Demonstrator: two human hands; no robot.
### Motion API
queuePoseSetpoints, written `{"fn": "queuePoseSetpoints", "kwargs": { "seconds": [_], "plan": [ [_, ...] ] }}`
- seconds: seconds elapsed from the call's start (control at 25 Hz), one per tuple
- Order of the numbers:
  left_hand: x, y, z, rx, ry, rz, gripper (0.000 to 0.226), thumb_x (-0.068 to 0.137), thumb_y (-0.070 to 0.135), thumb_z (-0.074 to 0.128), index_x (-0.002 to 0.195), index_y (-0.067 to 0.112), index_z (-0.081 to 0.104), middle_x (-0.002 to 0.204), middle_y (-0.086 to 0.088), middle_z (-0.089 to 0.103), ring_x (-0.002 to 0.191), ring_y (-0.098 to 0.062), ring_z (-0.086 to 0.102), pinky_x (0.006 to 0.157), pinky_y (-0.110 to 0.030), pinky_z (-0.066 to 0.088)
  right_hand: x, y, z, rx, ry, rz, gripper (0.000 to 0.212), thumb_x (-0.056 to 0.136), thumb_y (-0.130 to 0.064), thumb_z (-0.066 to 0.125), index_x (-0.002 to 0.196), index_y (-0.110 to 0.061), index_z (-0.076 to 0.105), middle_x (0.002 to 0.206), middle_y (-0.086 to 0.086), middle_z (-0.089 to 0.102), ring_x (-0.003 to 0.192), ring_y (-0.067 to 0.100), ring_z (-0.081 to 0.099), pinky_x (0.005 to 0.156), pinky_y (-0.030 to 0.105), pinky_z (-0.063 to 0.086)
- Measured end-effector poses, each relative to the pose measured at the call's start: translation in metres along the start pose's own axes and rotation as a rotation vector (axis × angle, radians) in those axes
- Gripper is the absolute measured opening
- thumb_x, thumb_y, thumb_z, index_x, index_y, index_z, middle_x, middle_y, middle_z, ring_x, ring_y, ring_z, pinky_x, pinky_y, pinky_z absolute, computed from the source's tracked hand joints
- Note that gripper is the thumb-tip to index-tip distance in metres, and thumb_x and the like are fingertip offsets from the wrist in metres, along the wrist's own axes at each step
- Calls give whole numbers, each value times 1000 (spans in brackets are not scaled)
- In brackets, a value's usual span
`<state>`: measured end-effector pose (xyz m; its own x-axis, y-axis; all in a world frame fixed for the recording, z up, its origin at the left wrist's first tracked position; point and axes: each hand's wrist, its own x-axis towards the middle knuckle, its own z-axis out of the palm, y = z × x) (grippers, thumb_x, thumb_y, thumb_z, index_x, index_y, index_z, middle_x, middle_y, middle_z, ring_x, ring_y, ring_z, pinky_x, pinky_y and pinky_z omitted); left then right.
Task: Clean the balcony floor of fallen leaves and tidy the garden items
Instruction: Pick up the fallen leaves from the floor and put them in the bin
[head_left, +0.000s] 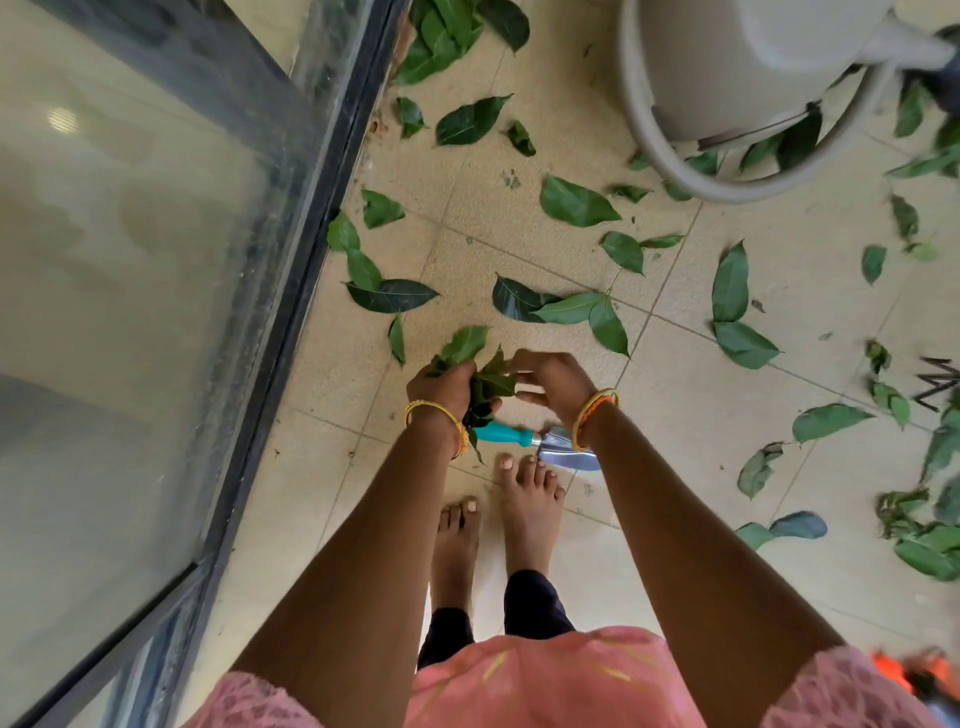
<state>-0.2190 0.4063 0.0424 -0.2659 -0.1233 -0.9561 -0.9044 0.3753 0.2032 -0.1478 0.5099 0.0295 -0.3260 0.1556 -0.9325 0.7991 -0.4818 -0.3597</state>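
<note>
The left hand (441, 387) grips a bunch of leaves (480, 379); the right hand (553, 387), fingers loosely curled, touches them. Below the bunch, a trowel (540, 444) lies with its blade rightward, away from the glass door (291, 291). Loose leaves (576, 202) dot the tiles beyond.

Green leaves (576, 201) dot beige speckled floor tiles (675, 395); trowel (540, 441) turquoise-handled, silver-bladed; chair (727, 78) grey; lacy top (545, 680) pink.

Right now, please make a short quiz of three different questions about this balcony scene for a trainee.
1. True or false: the left hand holds a bunch of leaves.
2. What lies on the floor under the hands: A a trowel, B a broom, C a hose?
3. Fill in: the trowel's handle is ____.

Key: 1 true; 2 A; 3 turquoise.
</note>
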Motion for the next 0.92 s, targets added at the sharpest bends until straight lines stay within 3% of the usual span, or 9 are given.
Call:
{"fn": "queuePoseSetpoints", "kwargs": {
  "seconds": [0.08, 0.2, 0.36, 0.44, 0.52, 0.64, 0.76, 0.84, 0.92],
  "plan": [
    [6, 1, 3, 43, -15, -6, 23, 89, 14, 59, 103, -4, 60, 74, -16, 62, 47, -17, 59, 38, -21, 49, 15, 3, -20, -30, 309, -73, 22, 86, -27, 62, 101, -11, 65, 99, 2, 63, 104, 23, 53, 89, 35, 48],
    [17, 1, 11, 48, -63, -30, 27, 90, 16, 57, 107, -6, 58, 69, -15, 60, 36, -13, 57, 36, -19, 46, 39, 6, -46, -378, 715, -70, 70, 74, -44, 73, 132, -17, 46, 137, 13, 37, 126, 30, 35, 101, 45, 40],
    [34, 2, 19, 32, -81, -55, 27, 89, 16, 57, 103, -8, 59, 73, -19, 61, 52, -21, 60, 37, -19, 46, 73, 2, -36, -413, 653, -61, 104, 61, -60, 77, 145, -33, 22, 154, 11, 5, 140, 39, 8, 105, 61, 28],
    [41, 3, 19, 57, -85, -50, 28, 89, 17, 58, 102, -8, 61, 73, -18, 63, 53, -20, 60, 38, -19, 46, 86, 1, -16, -603, 630, -147, 98, 63, -57, 77, 143, -36, 24, 154, 10, 4, 140, 39, 6, 103, 62, 29],
    [45, 4, 17, 105, -79, -34, 28, 88, 18, 59, 100, -7, 62, 73, -17, 63, 52, -19, 60, 38, -18, 46, 94, 0, 2, -735, 670, -219, 78, 74, -39, 75, 139, -31, 33, 151, 13, 12, 138, 38, 13, 102, 58, 37],
    [48, 2, 10, 145, -70, -46, 29, 87, 20, 59, 102, -5, 62, 81, -18, 64, 59, -20, 61, 39, -19, 47, 97, 6, 16, -817, 712, -328, 45, 89, -13, 59, 132, -18, 46, 138, 18, 32, 126, 36, 32, 94, 46, 48],
    [49, 1, 0, 145, -75, -68, 24, 87, 20, 61, 95, -2, 62, 80, -17, 65, 58, -21, 62, 43, -22, 51, 93, 13, 15, -876, 686, -442, 37, 94, 0, 44, 128, -11, 52, 125, 18, 45, 114, 34, 43, 89, 39, 49],
    [45, -1, -5, 130, -81, -73, 17, 87, 18, 61, 84, 2, 61, 74, -14, 63, 59, -22, 62, 54, -28, 56, 90, 14, 8, -797, 647, -436, 32, 93, -1, 46, 122, -8, 59, 118, 19, 53, 107, 33, 51, 87, 36, 47],
    [36, -3, -5, 81, -73, -79, 14, 86, 15, 62, 78, 4, 58, 71, -13, 62, 63, -24, 62, 72, -38, 59, 82, 11, 2, -491, 583, -347, 20, 88, -4, 55, 104, -7, 67, 104, 18, 64, 93, 29, 62, 83, 32, 51]
  ]
}}
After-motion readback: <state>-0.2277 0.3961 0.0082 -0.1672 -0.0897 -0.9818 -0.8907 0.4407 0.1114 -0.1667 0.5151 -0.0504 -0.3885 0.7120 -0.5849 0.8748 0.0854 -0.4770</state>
